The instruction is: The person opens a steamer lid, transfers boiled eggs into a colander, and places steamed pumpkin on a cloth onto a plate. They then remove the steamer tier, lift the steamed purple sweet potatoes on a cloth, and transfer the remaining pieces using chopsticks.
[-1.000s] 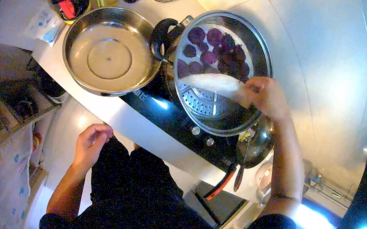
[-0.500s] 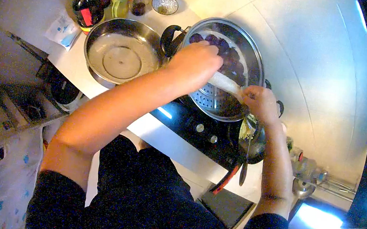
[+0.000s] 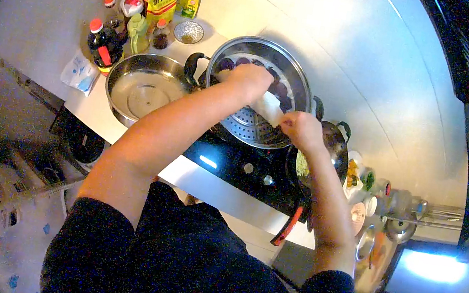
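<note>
Both my hands are over a steel steamer pot (image 3: 306, 72), working on a white cloth (image 3: 268, 109). My left hand (image 3: 248, 82) is closed at the cloth's upper left part, its fingertips partly hidden. Lower right, near the pot's rim, my right hand (image 3: 302, 131) pinches the other end. Dark purple round pieces (image 3: 280, 88) lie on white lining in the far half of the steamer. In the near half, the perforated metal steamer tray (image 3: 244, 125) shows bare below the cloth.
A wide steel pan (image 3: 145, 87) stands left of the steamer. Sauce bottles (image 3: 104, 45) and a small bowl (image 3: 188, 32) are behind it. Right of the steamer is a wok (image 3: 337, 147) with pale food and a red handle (image 3: 287, 226), partly behind my right forearm.
My hands have come closer together. The cloth, a narrow stretched roll before, now looks wider and flatter between them. The whole view has shifted a little.
</note>
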A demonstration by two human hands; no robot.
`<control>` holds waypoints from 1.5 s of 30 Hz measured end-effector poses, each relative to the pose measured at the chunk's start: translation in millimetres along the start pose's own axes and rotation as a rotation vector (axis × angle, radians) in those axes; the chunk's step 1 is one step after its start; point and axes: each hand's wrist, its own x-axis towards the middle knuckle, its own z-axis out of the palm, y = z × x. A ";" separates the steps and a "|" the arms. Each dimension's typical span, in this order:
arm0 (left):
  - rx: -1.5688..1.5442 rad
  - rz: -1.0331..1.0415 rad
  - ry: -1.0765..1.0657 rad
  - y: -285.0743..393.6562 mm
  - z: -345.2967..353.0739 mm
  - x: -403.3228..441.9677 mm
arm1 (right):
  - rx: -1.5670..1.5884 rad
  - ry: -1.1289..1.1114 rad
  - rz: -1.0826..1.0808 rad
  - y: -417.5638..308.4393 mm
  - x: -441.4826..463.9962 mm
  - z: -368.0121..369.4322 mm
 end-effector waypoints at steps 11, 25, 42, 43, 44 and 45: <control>-0.376 0.311 0.036 10.2 46.0 -13.0 | 0.244 0.205 0.042 -20.4 1.5 18.7; -0.087 0.089 -0.130 14.2 13.5 -15.6 | 0.492 0.332 0.350 15.4 2.2 -13.7; 0.147 0.208 -0.287 24.7 -11.8 -20.7 | 1.042 0.846 0.785 14.4 -250.7 -44.7; 0.177 0.246 -0.266 23.3 -6.5 -16.6 | 1.217 1.004 0.774 15.0 -297.9 -23.9; 0.209 0.284 -0.243 21.1 -1.5 -13.6 | 1.390 1.172 0.745 5.9 -339.5 1.0; 0.209 0.304 -0.270 26.1 -9.5 -15.7 | 1.562 1.367 0.852 -14.5 -368.5 19.8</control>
